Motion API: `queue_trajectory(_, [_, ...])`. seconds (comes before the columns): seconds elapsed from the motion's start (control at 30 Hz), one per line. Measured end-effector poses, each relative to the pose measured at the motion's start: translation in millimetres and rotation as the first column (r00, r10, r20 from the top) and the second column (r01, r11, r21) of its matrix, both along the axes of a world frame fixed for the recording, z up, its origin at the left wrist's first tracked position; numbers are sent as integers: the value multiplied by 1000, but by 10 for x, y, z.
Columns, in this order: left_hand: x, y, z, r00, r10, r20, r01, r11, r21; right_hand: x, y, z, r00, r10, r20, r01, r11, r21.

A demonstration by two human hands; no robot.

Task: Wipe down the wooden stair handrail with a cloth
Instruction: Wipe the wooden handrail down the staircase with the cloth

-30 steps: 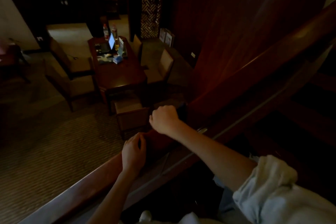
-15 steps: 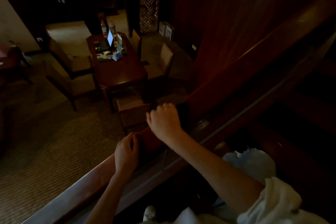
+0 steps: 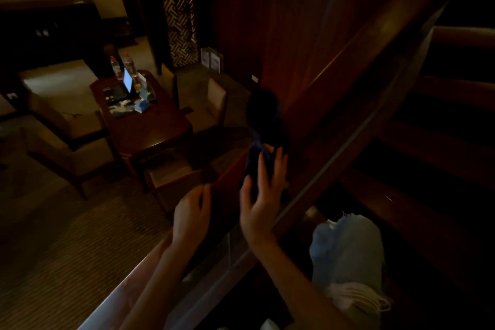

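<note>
The wooden handrail [image 3: 126, 289] climbs diagonally from lower left to upper right. A dark blue cloth [image 3: 263, 120] is bunched on the rail near the middle of the view, hard to make out in the dim light. My right hand [image 3: 263, 195] is just below the cloth, its fingers straight and spread, with the fingertips touching the cloth's lower end. My left hand [image 3: 191, 211] sits lower on the rail, its fingers curled over the rail's far edge.
Dark stair treads [image 3: 455, 94] rise on the right of the rail. Below on the left stand a wooden table [image 3: 150, 131] with a laptop and bottles, and chairs [image 3: 211, 104] on carpet. My knee in pale trousers [image 3: 348, 246] is at lower right.
My right hand was a fist on the cloth; its fingers are now straight and spread, and the cloth lies just above them on the rail. My left hand has stayed on the rail.
</note>
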State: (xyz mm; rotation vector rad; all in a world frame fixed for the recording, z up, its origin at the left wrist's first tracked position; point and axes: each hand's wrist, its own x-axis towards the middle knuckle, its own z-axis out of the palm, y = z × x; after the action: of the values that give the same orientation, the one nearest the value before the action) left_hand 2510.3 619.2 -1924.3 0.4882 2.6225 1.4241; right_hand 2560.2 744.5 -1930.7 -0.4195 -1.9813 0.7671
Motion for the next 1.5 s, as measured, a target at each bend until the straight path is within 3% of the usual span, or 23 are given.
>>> queue_trajectory(0.13, [-199,499,420,986,-129,109,112,983,145,-60,157,229,995,0,-95,-20,977,-214])
queue_trajectory(0.23, [-109,604,429,996,-64,69,53,986,156,-150,335,503,982,-127,-137,62,916,-397])
queue_trajectory(0.37, [-44,620,322,1000,-2,-20,4,991,133,14,-207,262,995,-74,74,105,700,-707])
queue_trajectory(0.47, [-106,573,293,997,-72,-14,73,989,128,189,-649,1,973,-24,228,178,710,-682])
queue_trajectory(0.57, [-148,495,258,992,-123,-10,124,987,106,31,-448,136,986,11,164,123,607,-785])
queue_trajectory(0.67, [-165,504,250,995,-99,-24,101,992,79,-118,55,375,987,-101,122,158,676,-720])
queue_trajectory(0.77, [-98,556,238,990,-50,-133,54,998,21,-189,337,498,987,-151,51,143,701,-699])
queue_trajectory(0.83, [-65,577,210,977,-25,-212,29,999,17,-148,213,357,988,-134,82,154,724,-673])
queue_trajectory(0.97, [-69,581,169,973,-26,-230,36,998,41,59,-305,-6,985,-10,173,115,784,-610])
queue_trajectory(1.27, [-64,593,181,975,0,-224,10,999,41,-312,895,999,972,-237,8,189,754,-629])
queue_trajectory(1.5, [-72,608,162,967,3,-256,15,998,69,-69,61,489,988,-125,86,152,767,-623])
